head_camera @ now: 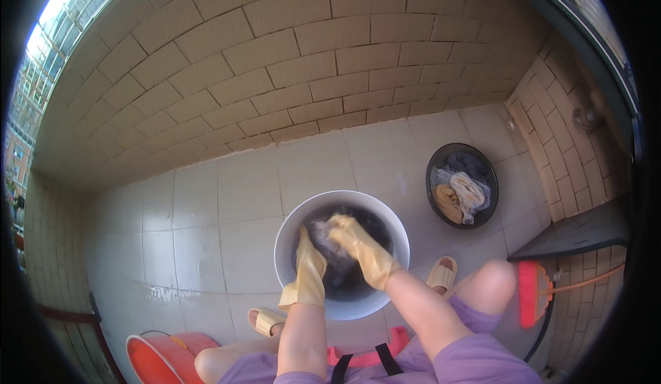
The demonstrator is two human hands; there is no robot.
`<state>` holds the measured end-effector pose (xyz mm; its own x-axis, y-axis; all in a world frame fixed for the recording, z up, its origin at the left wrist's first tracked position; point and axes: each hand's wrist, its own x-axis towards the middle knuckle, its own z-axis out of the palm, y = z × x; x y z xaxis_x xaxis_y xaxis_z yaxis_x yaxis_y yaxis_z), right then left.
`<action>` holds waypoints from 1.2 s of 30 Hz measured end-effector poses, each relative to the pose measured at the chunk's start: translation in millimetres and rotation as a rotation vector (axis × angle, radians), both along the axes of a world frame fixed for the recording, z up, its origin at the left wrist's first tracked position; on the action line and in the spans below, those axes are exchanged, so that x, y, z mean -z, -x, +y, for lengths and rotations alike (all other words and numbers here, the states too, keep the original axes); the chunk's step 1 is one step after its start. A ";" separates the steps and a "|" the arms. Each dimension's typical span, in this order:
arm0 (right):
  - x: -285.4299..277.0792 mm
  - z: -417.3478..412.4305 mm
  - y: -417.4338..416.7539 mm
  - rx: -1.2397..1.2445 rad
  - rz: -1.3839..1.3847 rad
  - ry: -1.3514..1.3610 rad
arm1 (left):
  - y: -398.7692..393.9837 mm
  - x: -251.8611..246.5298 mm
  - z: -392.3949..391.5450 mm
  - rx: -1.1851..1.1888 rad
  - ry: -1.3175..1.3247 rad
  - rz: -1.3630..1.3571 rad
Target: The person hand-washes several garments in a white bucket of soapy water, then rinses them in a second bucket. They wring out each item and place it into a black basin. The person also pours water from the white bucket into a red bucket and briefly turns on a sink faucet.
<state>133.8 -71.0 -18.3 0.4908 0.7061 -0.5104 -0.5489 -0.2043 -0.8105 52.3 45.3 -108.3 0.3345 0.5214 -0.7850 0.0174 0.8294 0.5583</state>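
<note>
A round white basin (342, 196) stands on the floor before me, with dark water (356, 288) inside. Both my hands wear long yellow rubber gloves. My right hand (356, 242) reaches into the basin with its fingers curled over a greyish wet cloth (323, 231), which lies partly under water. On the left side of the basin my left hand (309, 262) dips into the water beside the same cloth. Its fingers are mostly hidden by the glove's back and the water, so its grip does not show.
A dark basin (430, 195) of clothes (467, 190) sits to the right on the tiled floor (248, 208). At lower left a red bucket (170, 355) lies tilted. A red broom head (528, 293) is right of my knee. A brick-patterned wall (315, 69) runs along the far side.
</note>
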 end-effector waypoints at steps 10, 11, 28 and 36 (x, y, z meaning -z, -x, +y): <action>33.9 12.9 -6.7 -0.188 -0.947 0.509 | -14.4 -67.3 -31.7 0.268 -0.053 0.165; 32.2 27.6 -13.2 -0.241 -0.850 0.626 | -1.1 -27.0 -12.8 0.062 0.028 -0.103; 49.2 -19.8 -15.4 0.034 -0.449 0.383 | -3.8 -1.2 -11.1 0.031 -0.310 0.319; -15.4 -53.5 -29.2 -0.195 -0.780 0.417 | 0.2 -106.7 -0.3 0.104 -0.506 -0.094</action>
